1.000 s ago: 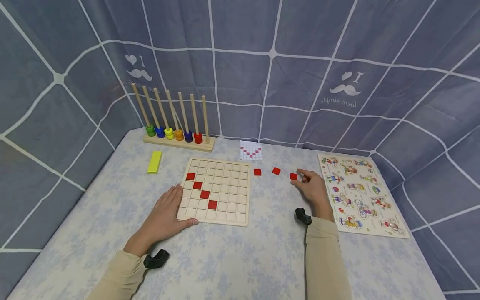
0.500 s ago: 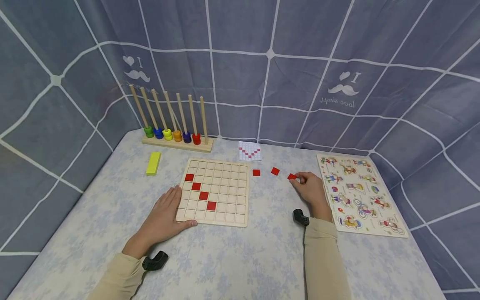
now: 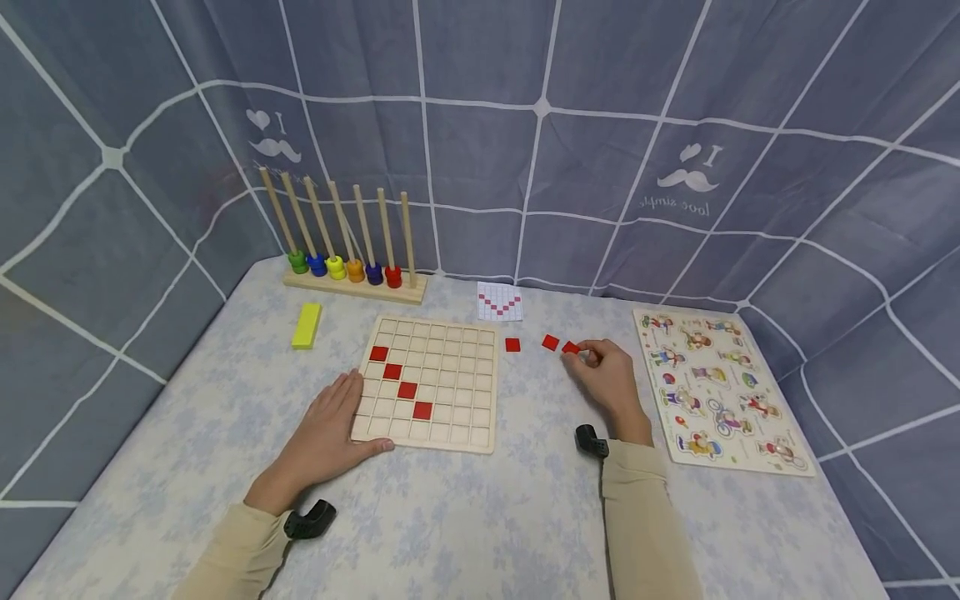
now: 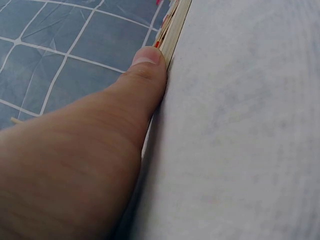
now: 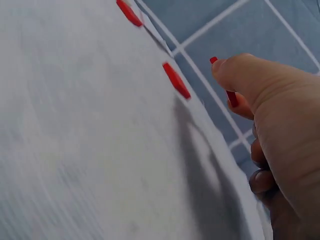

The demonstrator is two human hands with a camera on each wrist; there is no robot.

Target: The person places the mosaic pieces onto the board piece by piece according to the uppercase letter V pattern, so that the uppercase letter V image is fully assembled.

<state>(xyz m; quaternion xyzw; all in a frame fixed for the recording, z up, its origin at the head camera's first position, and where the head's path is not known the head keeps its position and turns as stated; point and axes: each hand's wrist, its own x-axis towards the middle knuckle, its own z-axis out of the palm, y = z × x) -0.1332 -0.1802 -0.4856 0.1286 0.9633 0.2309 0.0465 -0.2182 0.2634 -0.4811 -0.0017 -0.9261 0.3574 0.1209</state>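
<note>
My left hand (image 3: 322, 437) lies with straight fingers along the left and near edges of a wooden grid board (image 3: 457, 367); its thumb (image 4: 147, 65) touches the board's edge in the left wrist view. Four squares on the board are red, stepping diagonally down to the right. Right of the board, my right hand (image 3: 609, 383) pinches a red tile (image 3: 571, 347) between thumb and finger, above the table in the right wrist view. Two other red tiles lie flat, one near the board (image 3: 512, 344) and one beside the held tile (image 3: 550, 342).
A small pattern card (image 3: 499, 302) lies behind the board. Back left stands a wooden peg rack (image 3: 360, 287) with coloured rings, with a yellow block (image 3: 307, 326) before it. A picture puzzle board (image 3: 678, 450) lies at the right. A grey-blue curtain (image 3: 480, 150) hangs behind the table.
My right hand has closed its fingers on the rightmost red tile and carried it left, toward the middle tile. My left hand has stayed at the board.
</note>
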